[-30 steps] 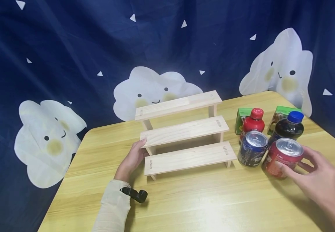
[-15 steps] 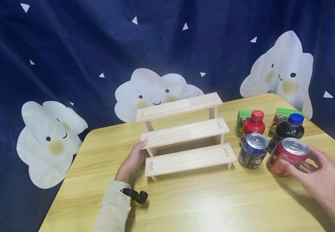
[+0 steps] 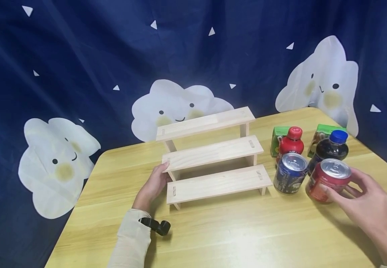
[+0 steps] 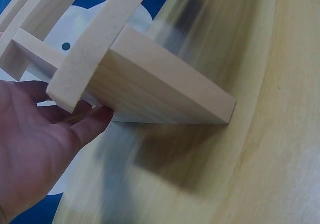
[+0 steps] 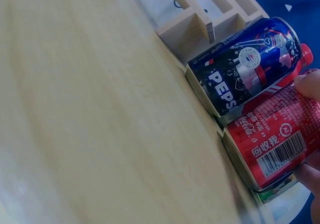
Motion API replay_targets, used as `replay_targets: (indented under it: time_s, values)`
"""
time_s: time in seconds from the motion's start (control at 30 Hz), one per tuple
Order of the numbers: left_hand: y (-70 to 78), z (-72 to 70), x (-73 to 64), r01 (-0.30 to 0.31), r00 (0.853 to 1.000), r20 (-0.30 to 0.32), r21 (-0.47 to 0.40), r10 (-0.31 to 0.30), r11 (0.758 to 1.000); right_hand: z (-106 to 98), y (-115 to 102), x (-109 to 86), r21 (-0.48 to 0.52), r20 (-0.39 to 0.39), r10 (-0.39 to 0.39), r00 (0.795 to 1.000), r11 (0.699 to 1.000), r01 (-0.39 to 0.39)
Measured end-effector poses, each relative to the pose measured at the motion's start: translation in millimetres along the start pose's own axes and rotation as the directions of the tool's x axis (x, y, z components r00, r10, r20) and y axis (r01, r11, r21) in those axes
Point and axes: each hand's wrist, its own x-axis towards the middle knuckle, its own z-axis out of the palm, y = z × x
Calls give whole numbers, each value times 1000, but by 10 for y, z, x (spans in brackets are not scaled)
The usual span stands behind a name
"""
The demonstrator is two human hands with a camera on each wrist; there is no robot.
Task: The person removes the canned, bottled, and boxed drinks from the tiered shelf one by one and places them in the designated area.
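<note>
A three-tier wooden shelf [image 3: 213, 154] of pale boards stands on the table. My left hand [image 3: 153, 185] grips the left end of its middle board, thumb on top; in the left wrist view the fingers [image 4: 95, 124] bend around the wood. With thumb and fingers on opposite sides, my right hand [image 3: 369, 201] holds a red Coca-Cola can [image 3: 325, 184] upright. Whether its base touches the table I cannot tell. Just left of it stands a blue Pepsi can [image 3: 288, 176], a narrow gap between them. In the right wrist view the Coca-Cola can [image 5: 275, 139] shows its barcode.
Behind the cans stand a red-capped bottle [image 3: 291, 143] and a dark bottle with a blue cap [image 3: 334, 149]. Two green cartons, one at the left [image 3: 275, 143], are partly hidden behind them. A navy cloud-print curtain [image 3: 180, 44] hangs beyond the wooden table [image 3: 230, 234].
The Coca-Cola can, held in my right hand, has shifted slightly right, away from the Pepsi can. My left hand and the shelf have stayed in place.
</note>
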Motion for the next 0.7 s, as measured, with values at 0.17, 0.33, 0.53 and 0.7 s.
replay_targets:
  time_s: [0.17, 0.33, 0.53, 0.7]
  values:
    - [11, -4, 16, 2, 1000, 8, 15, -2, 1000, -29, 20, 21, 3, 46, 11, 999, 1000, -11]
    - [12, 5, 21, 2, 1000, 10, 37, -2, 999, -99, -34, 32, -17, 86, 39, 995, 999, -38]
    - [27, 20, 37, 11, 1000, 14, 38, -11, 999, -112, -548, 171, 88, -69, -90, 994, 991, 96]
    - [189, -61, 43, 48, 998, -38, 184, -42, 982, 25, -1064, 294, 71, -50, -372, 927, 925, 374]
